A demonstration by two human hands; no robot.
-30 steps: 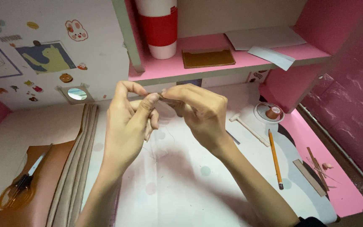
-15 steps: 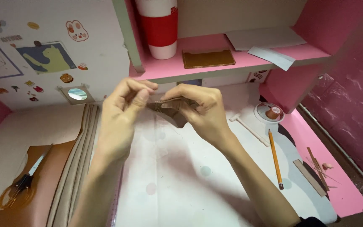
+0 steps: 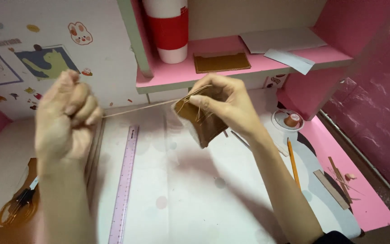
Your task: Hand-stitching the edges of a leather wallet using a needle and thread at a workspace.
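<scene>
My right hand (image 3: 231,106) holds a small brown leather piece (image 3: 201,124) above the white mat, fingers pinching its upper edge. A tan thread (image 3: 141,107) runs taut from the leather piece leftward to my left hand (image 3: 66,119), which is closed in a fist around the thread's end. The two hands are well apart, the left one out over the left side of the desk. Stitching thread shows on the leather's face.
A pink ruler (image 3: 125,180) lies on the white mat (image 3: 186,199). Scissors (image 3: 16,205) rest at the left on brown leather. A pencil (image 3: 293,162), leather strips (image 3: 335,185) and a small dish (image 3: 290,119) lie right. The pink shelf (image 3: 231,68) holds a cup (image 3: 168,29).
My left hand has pulled away to the left, drawing the thread out taut. The leather piece has come into full view in my right hand.
</scene>
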